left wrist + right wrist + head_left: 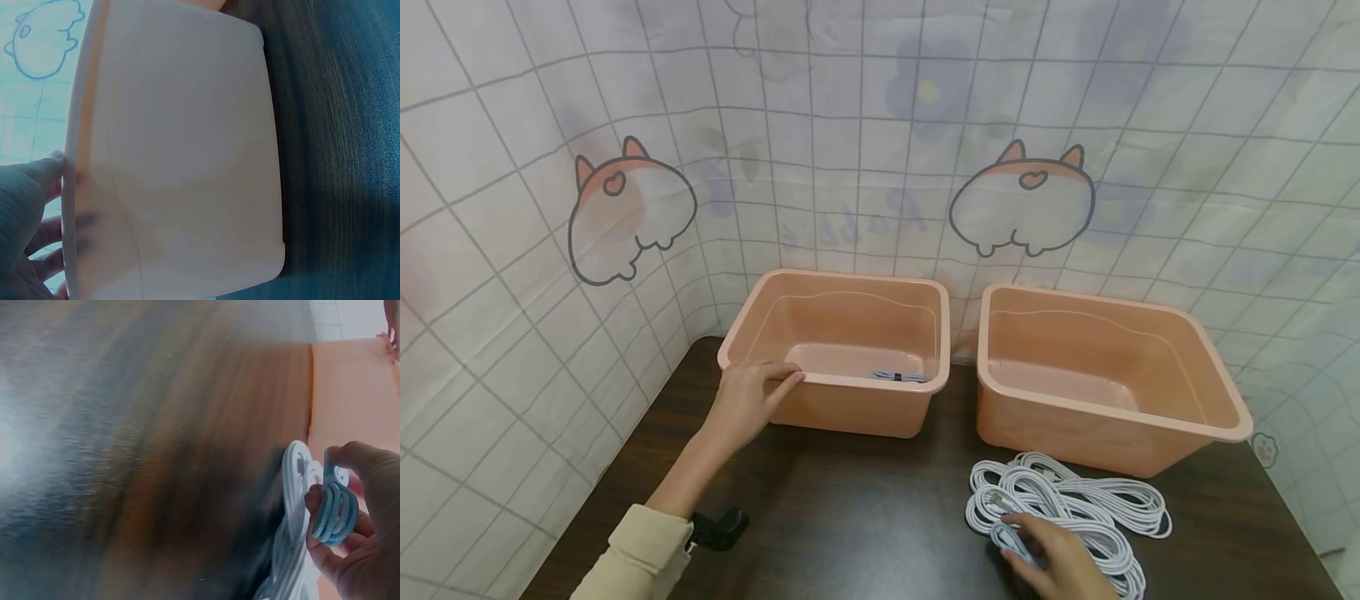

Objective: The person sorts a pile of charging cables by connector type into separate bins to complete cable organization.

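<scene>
My left hand (752, 400) grips the near rim of the left peach plastic bin (850, 408), thumb on the rim and fingers inside. In the left wrist view the fingers of that hand (31, 219) show faintly through the bin wall (187, 125). A small bundled blue cable (895, 377) with a black tie lies inside this bin. My right hand (1056, 554) holds a small light-blue coiled cable (337, 515) between thumb and fingers, over a heap of white coiled cables (1120, 500) on the table.
A second peach bin (1112, 400) stands to the right, just behind the white cables. Both bins back onto a white grid-patterned cloth (865, 150) with cartoon prints. The table (850, 508) is dark wood. A black wrist device (718, 531) sits at my left cuff.
</scene>
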Action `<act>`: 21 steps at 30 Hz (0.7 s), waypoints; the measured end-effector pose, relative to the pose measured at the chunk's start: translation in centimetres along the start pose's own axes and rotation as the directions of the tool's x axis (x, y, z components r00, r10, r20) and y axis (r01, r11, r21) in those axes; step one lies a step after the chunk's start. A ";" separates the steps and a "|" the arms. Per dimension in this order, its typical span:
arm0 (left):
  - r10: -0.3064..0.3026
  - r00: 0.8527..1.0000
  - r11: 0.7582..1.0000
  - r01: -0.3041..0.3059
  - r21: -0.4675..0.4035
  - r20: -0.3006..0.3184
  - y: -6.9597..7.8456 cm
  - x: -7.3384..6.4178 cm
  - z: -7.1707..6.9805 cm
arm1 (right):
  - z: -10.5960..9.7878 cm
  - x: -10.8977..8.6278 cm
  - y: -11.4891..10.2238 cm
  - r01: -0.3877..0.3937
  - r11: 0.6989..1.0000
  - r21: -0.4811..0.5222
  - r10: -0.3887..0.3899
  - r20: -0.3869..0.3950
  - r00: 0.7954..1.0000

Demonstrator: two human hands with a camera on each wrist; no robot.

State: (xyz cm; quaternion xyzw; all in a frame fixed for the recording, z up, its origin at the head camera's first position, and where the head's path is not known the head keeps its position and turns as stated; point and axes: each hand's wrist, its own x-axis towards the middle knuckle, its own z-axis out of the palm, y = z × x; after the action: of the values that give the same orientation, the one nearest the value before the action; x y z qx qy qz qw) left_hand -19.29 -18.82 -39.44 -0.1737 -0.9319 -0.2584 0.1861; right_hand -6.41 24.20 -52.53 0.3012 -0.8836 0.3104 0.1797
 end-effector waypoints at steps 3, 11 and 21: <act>0.002 1.000 1.000 -0.002 0.001 -0.001 0.0 0.0 0.0 | -0.2 0.7 -0.3 0.006 1.000 0.006 -0.006 0.001 1.000; 0.004 1.000 1.000 -0.004 0.000 -0.006 0.0 0.0 0.0 | -0.7 2.7 -0.9 0.027 0.999 -0.018 -0.028 -0.078 0.997; 0.009 1.000 1.000 -0.010 -0.007 -0.015 0.2 -0.1 -0.2 | -2.9 5.9 -2.0 -0.093 0.993 -0.066 0.087 -0.089 0.992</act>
State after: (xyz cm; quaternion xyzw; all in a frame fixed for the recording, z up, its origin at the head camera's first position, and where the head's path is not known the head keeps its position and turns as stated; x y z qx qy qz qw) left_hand -19.11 -18.80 -39.27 -0.1767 -0.9287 -0.2622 0.1939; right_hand -9.18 22.34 -46.57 0.2409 -0.8981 0.2997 0.2135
